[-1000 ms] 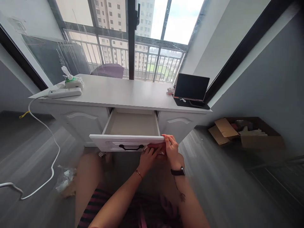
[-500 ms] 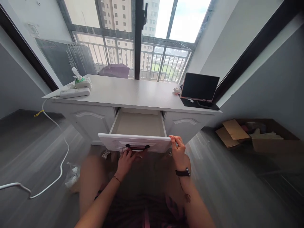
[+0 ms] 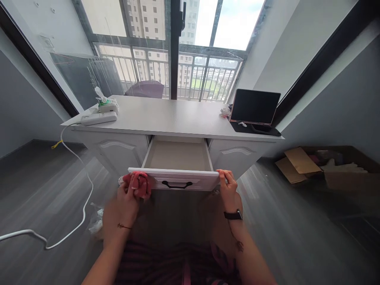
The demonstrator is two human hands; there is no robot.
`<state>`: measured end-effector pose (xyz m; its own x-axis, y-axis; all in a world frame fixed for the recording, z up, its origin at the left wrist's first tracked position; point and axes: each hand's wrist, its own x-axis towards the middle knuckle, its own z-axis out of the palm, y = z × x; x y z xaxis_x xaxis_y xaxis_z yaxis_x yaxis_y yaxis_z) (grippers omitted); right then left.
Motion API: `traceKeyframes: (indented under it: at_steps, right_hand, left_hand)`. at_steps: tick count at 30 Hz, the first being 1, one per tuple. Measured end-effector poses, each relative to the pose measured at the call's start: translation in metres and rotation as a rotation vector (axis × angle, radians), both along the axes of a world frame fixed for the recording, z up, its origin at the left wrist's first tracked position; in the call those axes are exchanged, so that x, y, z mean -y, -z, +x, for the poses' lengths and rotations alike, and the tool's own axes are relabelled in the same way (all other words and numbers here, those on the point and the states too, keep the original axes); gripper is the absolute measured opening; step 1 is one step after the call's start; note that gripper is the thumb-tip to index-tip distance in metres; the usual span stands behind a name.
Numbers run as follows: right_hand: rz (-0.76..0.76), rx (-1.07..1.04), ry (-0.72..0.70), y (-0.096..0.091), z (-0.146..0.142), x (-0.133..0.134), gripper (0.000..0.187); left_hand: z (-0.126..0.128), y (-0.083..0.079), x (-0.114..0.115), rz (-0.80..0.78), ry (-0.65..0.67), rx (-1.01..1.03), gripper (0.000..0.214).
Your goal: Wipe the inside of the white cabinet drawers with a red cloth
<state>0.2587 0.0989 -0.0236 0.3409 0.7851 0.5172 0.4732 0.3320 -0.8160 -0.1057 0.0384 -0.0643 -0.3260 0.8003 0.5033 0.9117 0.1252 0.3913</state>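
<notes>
A white desk [image 3: 175, 118] has its middle drawer [image 3: 178, 154] pulled out, with nothing visible inside it. My left hand [image 3: 127, 196] is closed on a pink-red cloth [image 3: 139, 184], pressing it against the left end of the drawer's white front panel [image 3: 202, 182]. My right hand [image 3: 228, 189], with a dark watch on its wrist, grips the right end of that panel, fingers curled over its top edge. A black handle [image 3: 177, 185] sits on the panel between my two hands.
On the desk top lie a white power strip [image 3: 99, 118], a wipes pack [image 3: 107, 105] and an upright tablet [image 3: 254, 107]. A white cable [image 3: 74, 198] trails over the grey floor at left. An open cardboard box [image 3: 329, 170] stands at right.
My left hand has slid the cloth along the drawer front from its right end, past the handle, to its left end. My right hand stays on the right corner. The view shifted slightly.
</notes>
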Motion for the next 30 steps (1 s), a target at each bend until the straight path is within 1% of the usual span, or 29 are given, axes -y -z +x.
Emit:
traceKeyframes:
  at_steps: [2, 3, 4, 7, 11, 14, 16, 19, 22, 25, 28, 30]
  right_hand:
    - [-0.007, 0.002, -0.002, -0.001, -0.001, 0.0, 0.032]
    - [-0.009, 0.002, -0.003, -0.001, -0.001, 0.0, 0.032]
    - [-0.007, 0.002, -0.003, -0.002, -0.001, 0.0, 0.033]
    - [-0.011, 0.004, -0.003, -0.005, -0.002, 0.001, 0.034]
    - [-0.059, 0.016, -0.019, -0.011, -0.002, 0.005, 0.036]
    - [-0.082, 0.015, -0.029, -0.014, -0.002, 0.006, 0.036]
    - [-0.086, 0.015, -0.029, -0.015, -0.002, 0.006, 0.036]
    - [-0.081, 0.02, -0.029, -0.013, -0.001, 0.005, 0.037]
    - [-0.097, 0.039, -0.028, -0.007, 0.002, 0.003, 0.037]
    - [-0.125, 0.07, -0.023, -0.003, 0.004, 0.002, 0.037]
    - [-0.125, 0.062, -0.019, -0.004, 0.004, 0.003, 0.038]
    - [-0.11, 0.047, -0.021, -0.007, 0.002, 0.004, 0.038]
  left_hand:
    - [0.019, -0.009, -0.008, 0.083, -0.018, -0.042, 0.055]
    - [0.029, -0.013, -0.013, 0.099, -0.024, -0.057, 0.055]
    - [0.04, -0.015, -0.016, 0.1, -0.03, -0.07, 0.054]
    - [0.071, -0.02, -0.022, 0.031, -0.02, -0.122, 0.052]
    - [0.109, -0.021, -0.024, 0.008, 0.069, -0.189, 0.047]
    - [0.134, -0.02, -0.025, 0.03, 0.135, -0.267, 0.043]
    - [0.149, -0.02, -0.026, 0.052, 0.182, -0.32, 0.045]
    - [0.17, -0.024, -0.027, 0.072, 0.281, -0.372, 0.053]
    - [0.185, -0.03, -0.028, 0.078, 0.384, -0.385, 0.057]
    - [0.19, -0.033, -0.028, 0.065, 0.43, -0.375, 0.058]
    - [0.184, -0.033, -0.028, 0.055, 0.431, -0.353, 0.059]
    - [0.172, -0.03, -0.027, 0.047, 0.403, -0.342, 0.06]
